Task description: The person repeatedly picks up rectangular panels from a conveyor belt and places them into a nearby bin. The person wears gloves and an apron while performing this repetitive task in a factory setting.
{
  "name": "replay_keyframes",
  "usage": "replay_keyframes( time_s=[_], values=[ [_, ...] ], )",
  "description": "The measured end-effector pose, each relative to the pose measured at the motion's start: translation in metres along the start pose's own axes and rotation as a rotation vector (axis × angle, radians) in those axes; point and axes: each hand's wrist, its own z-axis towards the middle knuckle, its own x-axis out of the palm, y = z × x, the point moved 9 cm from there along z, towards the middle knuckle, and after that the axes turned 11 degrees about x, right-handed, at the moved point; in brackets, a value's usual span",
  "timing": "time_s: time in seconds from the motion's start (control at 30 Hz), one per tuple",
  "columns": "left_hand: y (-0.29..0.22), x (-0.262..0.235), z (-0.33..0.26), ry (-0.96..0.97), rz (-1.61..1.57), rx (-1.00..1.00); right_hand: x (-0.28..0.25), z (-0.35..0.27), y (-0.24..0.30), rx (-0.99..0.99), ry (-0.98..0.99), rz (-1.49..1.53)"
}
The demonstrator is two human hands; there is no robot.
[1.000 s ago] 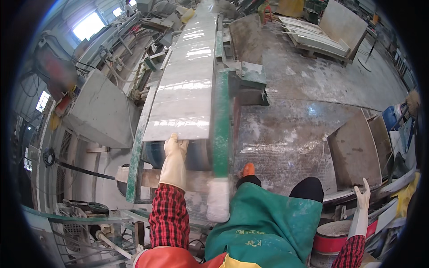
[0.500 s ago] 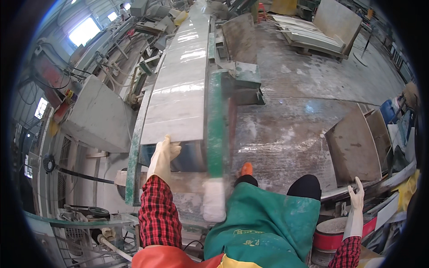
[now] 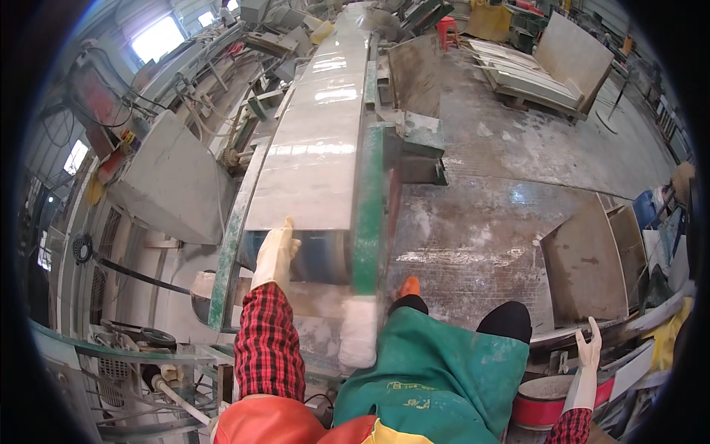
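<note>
A long pale slab (image 3: 303, 189) with a wet sheen lies on the conveyor, its near edge overhanging a blue roller (image 3: 322, 255). My left hand (image 3: 277, 255), in a cream rubber glove, is closed at that edge: the fingertips lie on top and the thumb sits lower, beside the edge. The underside of its grip is hidden. Off to the far right, my right hand (image 3: 588, 355) wears a matching glove. Its fingers are spread and hold nothing, above a round tub with a red band (image 3: 543, 411).
A green conveyor rail (image 3: 370, 214) runs along the slab's right side, ending in a white wrapped post (image 3: 359, 333). Brown boards (image 3: 588, 266) lean at the right. A grey box-shaped cabinet (image 3: 174, 181) stands left. Stacked panels (image 3: 518, 70) lie on the wet floor behind.
The view has shifted slightly, so the conveyor appears a little further right. My left hand stays at the slab's near edge. My right hand remains spread beside the tub.
</note>
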Motion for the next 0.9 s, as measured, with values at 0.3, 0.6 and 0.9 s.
replay_keyframes(
  time_s=[0.3, 0.6, 0.9],
  values=[
    [0.047, 0.033, 0.006, -0.184, -0.951, -0.383, -0.084, -0.059, -0.034, 0.024, -0.550, -0.491],
    [0.080, 0.048, 0.063, -0.394, -1.061, -0.432, -0.089, -0.099, -0.059, 0.213, -0.565, -0.571],
    [0.066, 0.050, 0.072, -0.353, -0.917, -0.374, -0.107, -0.110, -0.069, 0.129, -0.709, -0.436]
  ],
)
